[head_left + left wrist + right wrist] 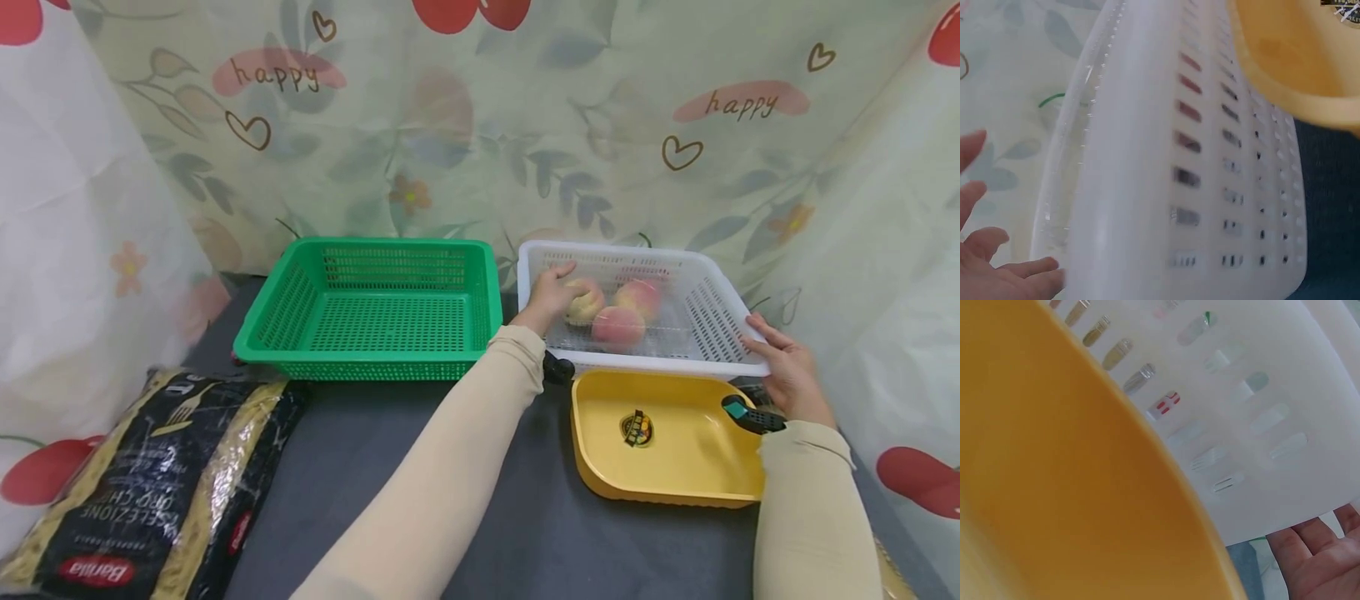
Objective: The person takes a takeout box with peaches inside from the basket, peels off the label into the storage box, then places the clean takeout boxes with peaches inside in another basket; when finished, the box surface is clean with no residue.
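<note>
Three peaches (618, 325) lie in a white plastic basket (720, 308) with slotted sides. A hazy, see-through surface shows around them; what it is I cannot tell. My left hand (551, 293) is over the basket's left side, beside the leftmost peach (585, 302). In the left wrist view its fingers (985, 244) are spread, near the basket's pale wall (1129, 187). With thumb and fingers, my right hand (791, 371) holds the basket's right rim. The right wrist view shows those fingers (1291, 550) at the basket's edge, their tips partly hidden.
In front of the white basket stands a yellow tub (675, 467), close to the right wrist. A green slotted basket (390, 325) stands to the left. A black and yellow pasta bag (150, 492) lies at the front left. Patterned curtain (480, 125) hangs behind the dark table (540, 500).
</note>
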